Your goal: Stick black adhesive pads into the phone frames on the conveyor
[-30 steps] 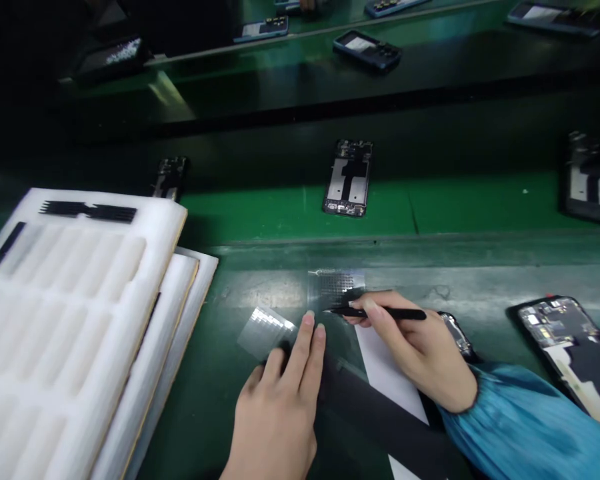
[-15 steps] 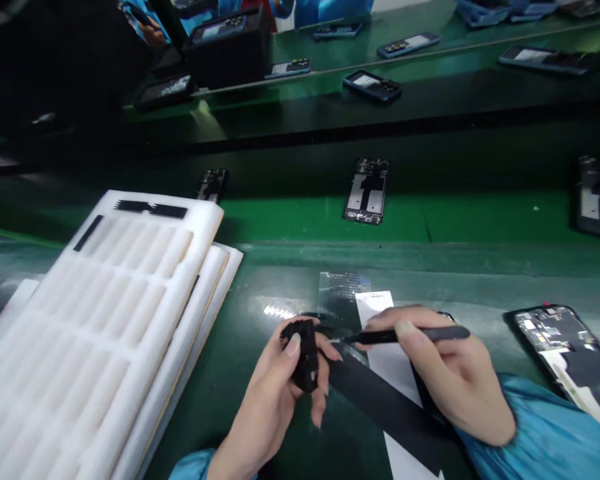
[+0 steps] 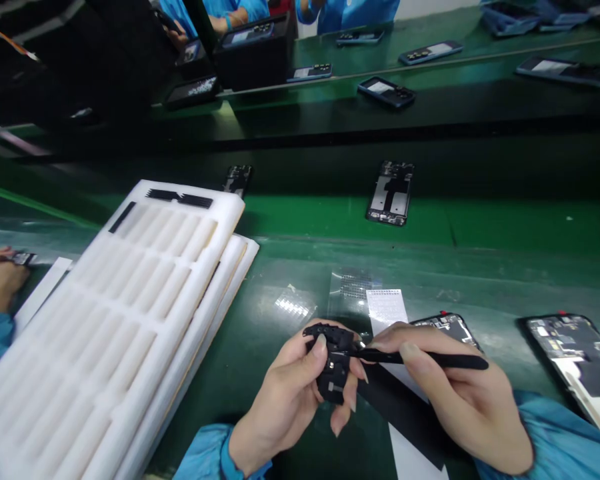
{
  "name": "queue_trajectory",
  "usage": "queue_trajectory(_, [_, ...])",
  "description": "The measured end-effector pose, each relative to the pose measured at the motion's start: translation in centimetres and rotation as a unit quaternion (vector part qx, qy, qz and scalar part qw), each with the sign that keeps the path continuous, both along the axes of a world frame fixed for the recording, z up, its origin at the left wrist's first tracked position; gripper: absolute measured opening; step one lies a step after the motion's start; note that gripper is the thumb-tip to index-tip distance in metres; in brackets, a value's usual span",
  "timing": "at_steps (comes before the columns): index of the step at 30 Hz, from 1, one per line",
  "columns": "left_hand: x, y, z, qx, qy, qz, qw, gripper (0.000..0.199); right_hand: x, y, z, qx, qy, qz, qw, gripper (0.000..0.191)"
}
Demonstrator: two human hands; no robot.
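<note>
My left hand (image 3: 285, 387) pinches a small black plastic phone part (image 3: 334, 367) between thumb and fingers, its uneven face turned up. My right hand (image 3: 460, 393) is closed around black tweezers (image 3: 445, 361), held like a pen. Their tip meets the right edge of the phone part; whether they grip anything there I cannot make out. Beneath my hands lie a black strip (image 3: 405, 410) and a white paper strip (image 3: 387, 310). An opened phone (image 3: 453, 327) is partly hidden behind my right hand.
White foam trays (image 3: 175, 280) are stacked at left. Another opened phone (image 3: 575, 353) lies at right, and one (image 3: 391, 193) on the green strip ahead. Clear plastic sheets (image 3: 296, 303) lie beyond my hands. A co-worker's hand (image 3: 0, 280) is at far left.
The view has shifted, so the bench sits further right and more of the co-worker's hand shows. The phone part is tilted to show more of its face, and the tweezers' tip now meets its edge.
</note>
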State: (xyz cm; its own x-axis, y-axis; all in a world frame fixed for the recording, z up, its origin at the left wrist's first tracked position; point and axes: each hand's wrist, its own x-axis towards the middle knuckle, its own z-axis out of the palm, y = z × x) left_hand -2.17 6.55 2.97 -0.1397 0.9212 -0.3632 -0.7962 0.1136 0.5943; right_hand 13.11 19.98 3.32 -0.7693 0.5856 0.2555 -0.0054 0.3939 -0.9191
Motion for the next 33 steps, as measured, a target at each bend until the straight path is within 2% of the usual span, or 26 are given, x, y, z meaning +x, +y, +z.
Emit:
queue_trajectory(9, [0.3, -0.1, 0.0, 0.015, 0.037, 0.014, 0.999, 0.027, 0.0, -0.1, 0.3, 0.021, 0.038, 0.028, 0.999, 0.025])
queue_trajectory(15, [0.4, -0.5, 0.2, 0.043, 0.085, 0.032, 0.995, 0.029, 0.2, -0.2, 0.2, -0.005, 0.076, 0.080, 0.994, 0.035])
queue_trajectory(25, [1.1, -0.8, 0.4, 0.036, 0.129, 0.064, 0.989, 0.029, 1.4, -0.5, 0.0, 0.032, 0.047, 0.081, 0.995, 0.046])
queue_trajectory(33, [1.5, -0.8, 0.3, 0.016, 0.106, 0.080, 0.991, 0.026, 0.8, -1.2, 0.3, 0.043, 0.065, 0.087, 0.993, 0.040])
